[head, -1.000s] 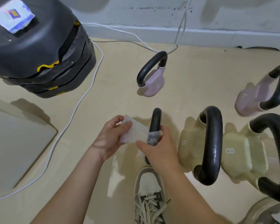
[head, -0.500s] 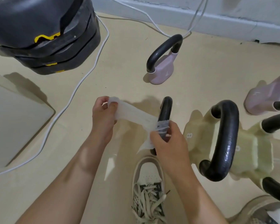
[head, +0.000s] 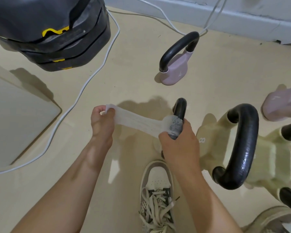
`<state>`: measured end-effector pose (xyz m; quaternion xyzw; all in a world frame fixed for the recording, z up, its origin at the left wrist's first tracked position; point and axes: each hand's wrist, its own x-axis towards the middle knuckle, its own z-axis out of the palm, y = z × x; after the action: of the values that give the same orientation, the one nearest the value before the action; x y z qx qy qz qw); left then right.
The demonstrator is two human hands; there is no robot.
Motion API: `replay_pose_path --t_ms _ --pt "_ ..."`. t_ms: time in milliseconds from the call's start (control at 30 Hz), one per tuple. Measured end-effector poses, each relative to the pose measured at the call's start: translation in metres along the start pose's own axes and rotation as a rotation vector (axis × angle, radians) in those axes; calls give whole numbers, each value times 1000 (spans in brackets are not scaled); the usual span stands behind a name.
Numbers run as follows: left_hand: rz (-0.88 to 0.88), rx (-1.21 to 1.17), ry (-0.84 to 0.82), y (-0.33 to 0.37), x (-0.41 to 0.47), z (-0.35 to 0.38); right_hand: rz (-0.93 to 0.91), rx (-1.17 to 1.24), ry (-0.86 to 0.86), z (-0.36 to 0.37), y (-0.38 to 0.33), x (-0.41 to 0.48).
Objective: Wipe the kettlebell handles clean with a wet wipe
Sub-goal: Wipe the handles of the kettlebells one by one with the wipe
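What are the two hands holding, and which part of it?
Both hold the wet wipe. The left hand pinches its free end; the right hand grips the other end, wrapped round the black kettlebell handle.

8 on cream kettlebell (head: 215, 145); 4 on pink kettlebell (head: 175, 75).

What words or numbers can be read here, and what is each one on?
"8": on the side of the pale yellow kettlebell.
"4": faint, on the pink kettlebell at top centre.
Pale mark on the pink kettlebell at the right edge: too blurred to read.
Yellow marks on the black stacked weights: shapes only, no legible letters.
The wet wipe: no print visible.
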<state>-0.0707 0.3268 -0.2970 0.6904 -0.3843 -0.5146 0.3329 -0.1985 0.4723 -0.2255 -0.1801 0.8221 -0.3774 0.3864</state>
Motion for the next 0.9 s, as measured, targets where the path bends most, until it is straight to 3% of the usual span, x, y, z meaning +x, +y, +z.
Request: replay_pose_path --t_ms 100,233,400,500,600,700,800,867,900 --pt "10 -7 20 4 -4 -6 291 416 -153 1 -6 11" --pt "19 60 -16 11 -11 -19 223 315 -48 7 -12 19" --pt "42 -17 -149 45 -32 -35 205 345 -116 -13 -5 14" --pt "115 -74 -232 72 -53 -36 94 332 9 -33 -9 8" --pt "143 -122 -236 96 -73 -32 -126 143 66 -34 -10 0" --pt "107 -131 -230 111 -89 -28 -365 -258 90 -19 -9 -3" --pt "57 -123 -336 119 -105 -24 -395 -410 48 -20 -13 -1" --pt "105 -59 -454 124 -117 -17 -304 -225 -16 -35 -19 -2" --pt "170 -7 -500 125 -124 -11 -207 23 -77 -47 -24 -4"
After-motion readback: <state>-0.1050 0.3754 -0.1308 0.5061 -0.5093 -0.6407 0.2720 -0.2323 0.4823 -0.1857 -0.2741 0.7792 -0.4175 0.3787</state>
